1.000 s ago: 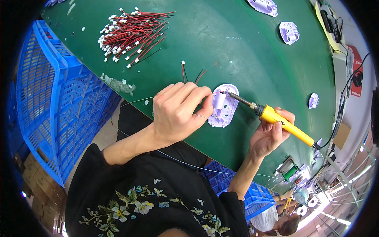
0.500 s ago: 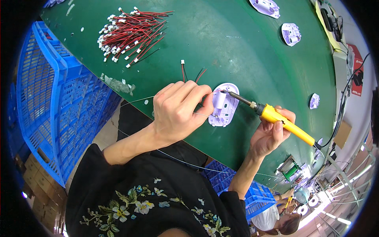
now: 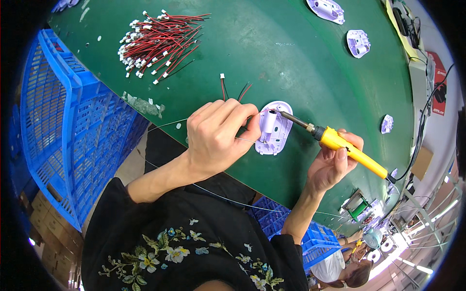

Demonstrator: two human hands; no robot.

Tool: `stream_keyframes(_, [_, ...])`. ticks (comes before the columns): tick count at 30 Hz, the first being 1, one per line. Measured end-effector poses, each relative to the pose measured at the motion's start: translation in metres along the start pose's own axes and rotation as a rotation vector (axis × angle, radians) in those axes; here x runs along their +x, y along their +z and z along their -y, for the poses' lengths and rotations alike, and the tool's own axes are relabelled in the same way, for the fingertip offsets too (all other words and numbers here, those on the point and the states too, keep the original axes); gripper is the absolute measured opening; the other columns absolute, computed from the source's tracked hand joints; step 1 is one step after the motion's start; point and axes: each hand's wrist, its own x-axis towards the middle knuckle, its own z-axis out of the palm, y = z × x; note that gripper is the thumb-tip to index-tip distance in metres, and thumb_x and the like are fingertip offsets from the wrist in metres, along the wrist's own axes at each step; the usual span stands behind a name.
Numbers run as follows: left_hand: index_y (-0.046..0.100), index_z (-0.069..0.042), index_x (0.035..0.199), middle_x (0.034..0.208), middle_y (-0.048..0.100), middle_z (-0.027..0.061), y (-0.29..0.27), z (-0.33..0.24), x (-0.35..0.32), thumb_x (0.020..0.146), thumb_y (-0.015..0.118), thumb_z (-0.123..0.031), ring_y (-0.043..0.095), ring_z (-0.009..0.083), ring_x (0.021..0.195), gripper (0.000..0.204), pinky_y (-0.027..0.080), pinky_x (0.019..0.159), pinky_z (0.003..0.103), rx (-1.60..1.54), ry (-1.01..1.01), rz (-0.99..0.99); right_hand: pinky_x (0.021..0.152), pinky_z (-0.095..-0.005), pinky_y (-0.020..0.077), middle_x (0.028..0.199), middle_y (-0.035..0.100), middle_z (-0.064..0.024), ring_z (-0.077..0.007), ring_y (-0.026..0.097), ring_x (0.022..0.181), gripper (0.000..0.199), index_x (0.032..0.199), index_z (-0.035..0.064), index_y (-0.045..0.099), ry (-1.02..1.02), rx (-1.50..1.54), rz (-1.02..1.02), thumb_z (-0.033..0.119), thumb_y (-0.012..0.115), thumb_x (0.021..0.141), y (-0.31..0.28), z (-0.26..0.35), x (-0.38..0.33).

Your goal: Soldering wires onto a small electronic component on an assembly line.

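My left hand (image 3: pixel 216 131) is closed in a pinch on a red and black wire lead (image 3: pixel 223 87), whose white connector sticks out above the knuckles. A thin strand of solder wire (image 3: pixel 245 140) also runs through these fingers. From the fingertips a red wire end reaches over the top of a light purple plastic shell (image 3: pixel 274 140) lying on the table. My right hand (image 3: pixel 335 162) grips a yellow soldering iron (image 3: pixel 357 156) by its handle. Its dark tip meets the upper part of the shell, close to the red wire's end; exact contact is too small to tell.
A pile of red and black leads (image 3: pixel 162 43) lies at the back left of the green table (image 3: pixel 242 43). More purple shells (image 3: pixel 358 43) sit at the right. Blue crates (image 3: pixel 73 121) stand left. A green solder spool (image 3: pixel 359 208) and another person (image 3: pixel 340 269) are at lower right.
More red wire shows between my left fingertips and the iron's tip. Both hands keep nearly the same place, and the iron stays at the shell's upper part.
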Motion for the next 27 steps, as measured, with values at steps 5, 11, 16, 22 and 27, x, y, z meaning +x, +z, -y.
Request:
stream_keyframes(5, [0.065,-0.005,0.076,0.061,0.055,0.0014,-0.0002,-0.0009,0.0012,0.069,0.076,0.004,0.054,0.0153,0.052,0.015,0.039,0.048,0.028,-0.004,-0.005,-0.009,0.064,-0.022,0.0488,0.102,0.056,-0.0141,-0.0087,0.05,0.062,0.033,0.11,0.0006,0.054,-0.004,-0.009,0.004,0.021,0.067,0.087,-0.002,-0.002,-0.0004])
stream_keyframes(11, [0.066,-0.005,0.077,0.061,0.055,0.0015,-0.0034,-0.0003,0.0005,0.069,0.075,0.004,0.054,0.0154,0.052,0.015,0.039,0.048,0.028,0.005,-0.011,-0.006,0.064,-0.022,0.0485,0.102,0.056,-0.0141,-0.0083,0.049,0.062,0.033,0.11,0.0005,0.054,0.001,-0.005,-0.003,0.021,0.067,0.087,0.0013,0.0007,-0.0009])
stream_keyframes(16, [0.066,-0.005,0.077,0.061,0.054,0.0016,-0.0031,-0.0008,0.0014,0.07,0.076,0.004,0.053,0.0155,0.052,0.015,0.039,0.049,0.028,0.008,-0.008,0.0,0.064,-0.0223,0.0477,0.102,0.056,-0.0138,-0.008,0.048,0.061,0.033,0.109,0.0004,0.054,0.004,0.002,-0.001,0.021,0.067,0.087,0.0005,0.001,-0.0006])
stream_keyframes(22, [0.061,-0.007,0.075,0.061,0.051,0.0013,-0.0029,-0.0016,0.0022,0.067,0.073,0.002,0.051,0.0175,0.051,0.017,0.039,0.048,0.031,0.002,-0.007,-0.027,0.063,-0.0218,0.0462,0.1,0.056,-0.0131,-0.0076,0.047,0.06,0.033,0.108,0.0006,0.054,-0.019,-0.032,0.002,0.022,0.066,0.087,0.0001,-0.0017,-0.0006])
stream_keyframes(27, [0.065,-0.004,0.078,0.061,0.053,0.0025,-0.0059,-0.0025,0.0029,0.07,0.074,0.005,0.053,0.0168,0.052,0.015,0.039,0.049,0.029,-0.022,-0.026,0.001,0.062,-0.0215,0.0452,0.099,0.056,-0.0125,-0.0069,0.046,0.06,0.032,0.108,0.0008,0.054,0.026,0.042,0.011,0.022,0.066,0.088,0.0007,0.0043,0.0001])
